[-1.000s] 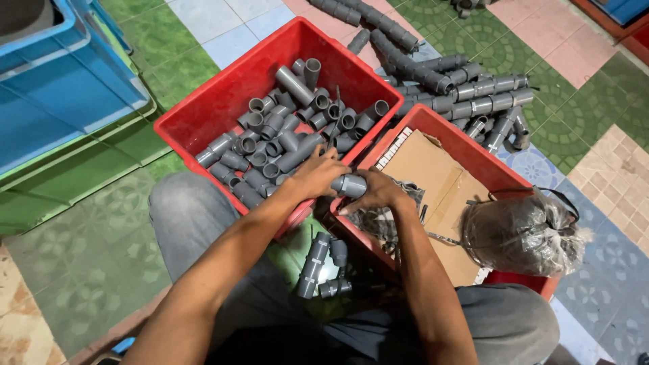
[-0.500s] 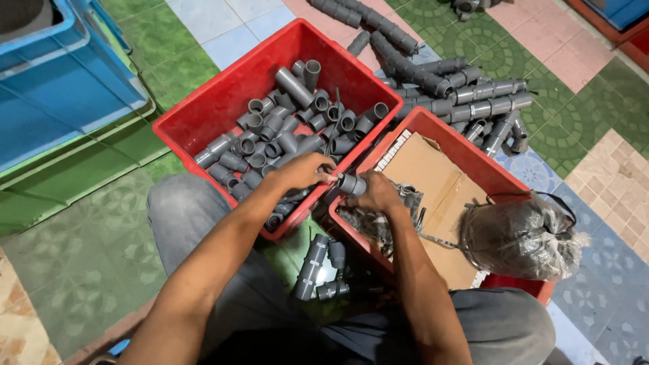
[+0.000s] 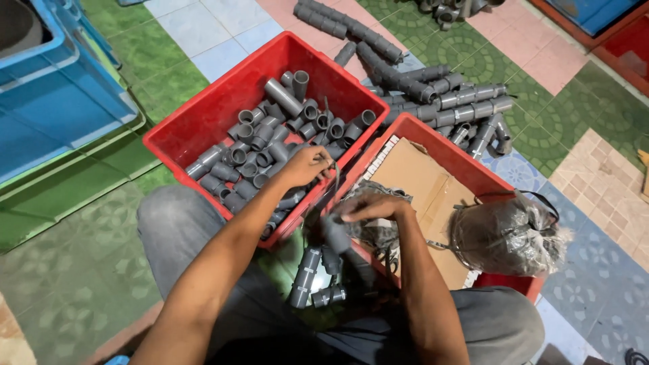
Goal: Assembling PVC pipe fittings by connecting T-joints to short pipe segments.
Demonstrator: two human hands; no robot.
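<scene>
My left hand (image 3: 307,165) reaches into a red bin (image 3: 209,108) full of short grey pipe fittings (image 3: 270,128). Its fingers are bunched over the fittings, and what they grip is unclear. My right hand (image 3: 375,205) hovers palm down at the near edge of a second red bin (image 3: 466,167), fingers stretched out. A blurred grey fitting (image 3: 336,234) shows just below its fingertips, apart from them. A few joined grey fittings (image 3: 312,278) lie on my lap between my forearms.
The second bin holds a cardboard sheet (image 3: 412,176) and a clear plastic bag of grey fittings (image 3: 507,233). Joined pipe pieces (image 3: 433,94) are heaped on the tiled floor behind the bins. Blue crates (image 3: 54,101) stand at the left.
Both hands were together on one grey fitting between the bins. They have parted: the left went to the bin's fittings, the right dropped toward my lap and the fitting left it.
</scene>
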